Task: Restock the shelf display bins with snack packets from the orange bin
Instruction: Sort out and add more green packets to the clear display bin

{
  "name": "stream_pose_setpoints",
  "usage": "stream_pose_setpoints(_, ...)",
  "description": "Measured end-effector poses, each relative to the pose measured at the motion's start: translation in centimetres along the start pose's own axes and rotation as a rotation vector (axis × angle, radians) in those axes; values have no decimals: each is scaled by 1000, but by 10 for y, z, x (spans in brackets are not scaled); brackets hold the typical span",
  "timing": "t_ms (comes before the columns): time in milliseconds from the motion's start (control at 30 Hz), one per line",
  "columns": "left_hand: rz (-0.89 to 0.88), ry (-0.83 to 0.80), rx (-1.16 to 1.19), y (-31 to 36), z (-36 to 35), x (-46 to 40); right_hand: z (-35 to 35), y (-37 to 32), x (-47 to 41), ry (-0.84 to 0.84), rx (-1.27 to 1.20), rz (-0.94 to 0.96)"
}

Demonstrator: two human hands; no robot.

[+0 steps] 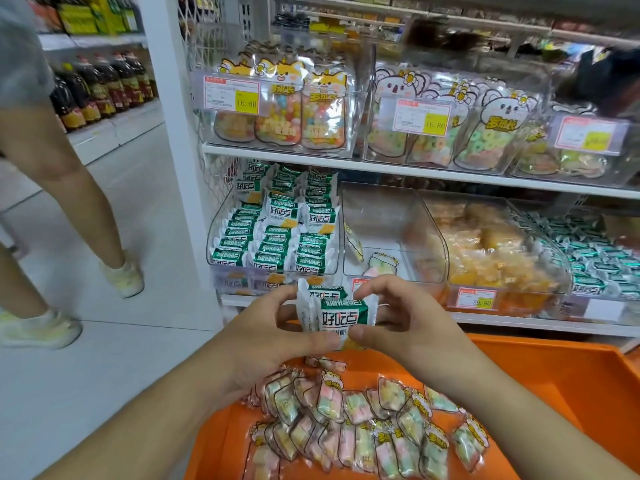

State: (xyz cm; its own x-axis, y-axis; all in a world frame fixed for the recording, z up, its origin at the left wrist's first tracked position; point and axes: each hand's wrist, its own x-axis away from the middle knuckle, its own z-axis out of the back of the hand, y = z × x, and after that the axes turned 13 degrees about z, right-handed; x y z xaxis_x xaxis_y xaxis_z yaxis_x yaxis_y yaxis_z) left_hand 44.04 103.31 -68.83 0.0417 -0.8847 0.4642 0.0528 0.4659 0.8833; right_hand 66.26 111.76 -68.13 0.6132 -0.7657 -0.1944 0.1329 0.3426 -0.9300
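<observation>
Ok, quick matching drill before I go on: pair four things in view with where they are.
Things:
1. green packets
2. pastel packets
3. middle clear bin
4. yellow snacks

Places:
A. lying in the orange bin
B. lower shelf, nearly empty
C. held between both hands, left and right
D. clear bin right of the nearly empty one

Pairs: 1-C, 2-A, 3-B, 4-D
</observation>
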Motion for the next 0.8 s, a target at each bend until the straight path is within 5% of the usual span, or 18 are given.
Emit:
stream_pose_setpoints(433,-63,-62,49,18,48,-6,-18,-6,-46,-146,-6,-1)
stream_pose_setpoints(800,-193,222,-86,32,115,-42,-65,-25,-164,-234,281,52)
